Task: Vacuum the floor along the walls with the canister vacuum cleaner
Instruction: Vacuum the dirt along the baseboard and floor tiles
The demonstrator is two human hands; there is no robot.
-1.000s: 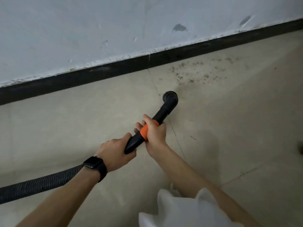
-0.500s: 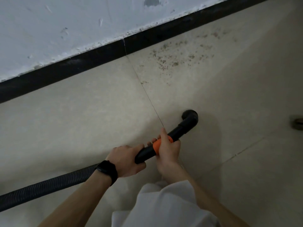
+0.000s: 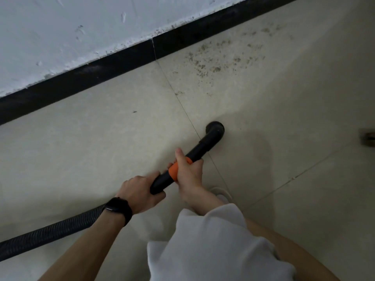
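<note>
A black vacuum wand with an orange collar points up and right, and its round nozzle faces down at the beige tile floor. My right hand grips the wand at the orange collar, thumb along the tube. My left hand, with a black watch on the wrist, grips the wand's rear end where the ribbed black hose joins. A patch of brown dirt specks lies on the floor beyond the nozzle, close to the black skirting board.
The white wall with chipped paint runs diagonally above the skirting board. A small dark object lies on the floor at the right edge. White clothing and a white shoe sit below my hands.
The nozzle has pulled back from the dirt patch toward me, and the view has tilted so the wall runs more steeply. Both hands keep their grip on the wand.
</note>
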